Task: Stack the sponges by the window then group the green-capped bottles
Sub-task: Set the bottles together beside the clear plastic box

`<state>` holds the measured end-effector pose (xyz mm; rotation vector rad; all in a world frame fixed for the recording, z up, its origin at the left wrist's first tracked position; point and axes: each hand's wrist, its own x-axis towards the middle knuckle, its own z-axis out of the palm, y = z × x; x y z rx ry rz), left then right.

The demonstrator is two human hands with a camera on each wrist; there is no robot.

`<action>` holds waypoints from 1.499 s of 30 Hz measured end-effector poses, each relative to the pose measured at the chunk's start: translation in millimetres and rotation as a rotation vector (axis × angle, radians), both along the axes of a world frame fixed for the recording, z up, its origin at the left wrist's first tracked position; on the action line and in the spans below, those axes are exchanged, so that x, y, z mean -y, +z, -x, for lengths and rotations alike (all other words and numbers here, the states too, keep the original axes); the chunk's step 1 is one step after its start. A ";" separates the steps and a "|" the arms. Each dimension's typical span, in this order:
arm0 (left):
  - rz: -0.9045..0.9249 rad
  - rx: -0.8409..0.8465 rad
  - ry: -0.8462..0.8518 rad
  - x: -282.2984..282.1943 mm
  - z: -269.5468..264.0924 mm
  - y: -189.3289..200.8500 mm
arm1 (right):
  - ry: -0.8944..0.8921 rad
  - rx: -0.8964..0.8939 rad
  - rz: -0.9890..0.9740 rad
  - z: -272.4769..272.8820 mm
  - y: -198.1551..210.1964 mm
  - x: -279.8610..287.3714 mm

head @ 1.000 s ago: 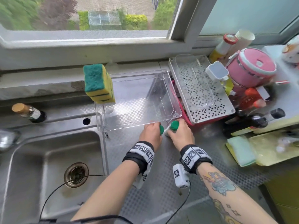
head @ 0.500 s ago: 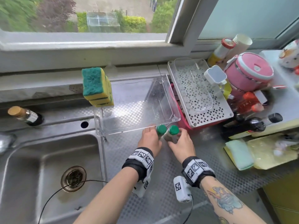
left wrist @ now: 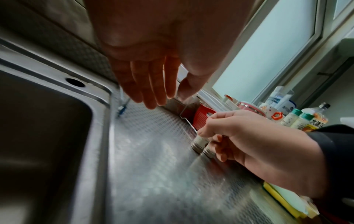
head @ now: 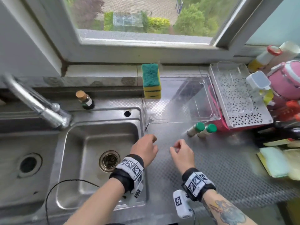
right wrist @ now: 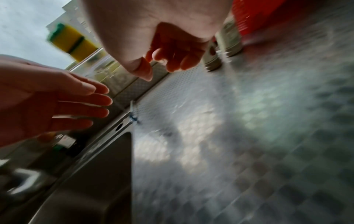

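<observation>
Hovering empty above the embossed steel counter [head: 203, 168]: left hand [head: 144, 150] with straight relaxed fingers, right hand [head: 182, 153] loosely curled. Standing side by side, touching: two green-capped bottles [head: 202, 131]. Stacked by the window: yellow-green sponges [head: 151, 81], apparently three.

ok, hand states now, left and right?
Left hand: open, holding nothing.
Right hand: fingers loosely curled, empty, so open; clear of the bottles.
</observation>
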<state>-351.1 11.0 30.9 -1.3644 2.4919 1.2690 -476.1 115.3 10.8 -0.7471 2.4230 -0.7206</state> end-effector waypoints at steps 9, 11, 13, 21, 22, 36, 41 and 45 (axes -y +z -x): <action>0.144 -0.093 0.580 106.5 -95.6 18.1 | 0.357 0.022 -0.076 -79.8 -8.4 55.8; 0.194 -0.123 0.638 134.1 -98.4 24.7 | 0.364 0.017 -0.066 -84.5 -9.7 63.7; 0.240 -0.134 0.666 157.3 -98.0 28.1 | 0.382 0.014 -0.072 -88.5 -8.1 71.1; 0.272 0.043 0.558 217.2 -98.5 -12.4 | 0.435 -0.011 -0.106 -81.1 -4.3 91.9; 0.310 0.075 0.535 219.7 -100.2 -14.2 | 0.424 -0.006 -0.100 -80.9 -4.3 91.1; 0.250 -0.060 -0.055 37.4 -68.5 21.1 | 0.147 -0.006 -0.032 -14.0 7.0 16.2; 0.191 -0.054 -0.244 -15.8 19.2 14.5 | -0.003 -0.083 -0.054 43.7 5.5 -14.8; 0.149 -0.055 -0.262 -32.6 81.7 4.5 | -0.086 -0.086 -0.098 79.5 -4.5 -35.3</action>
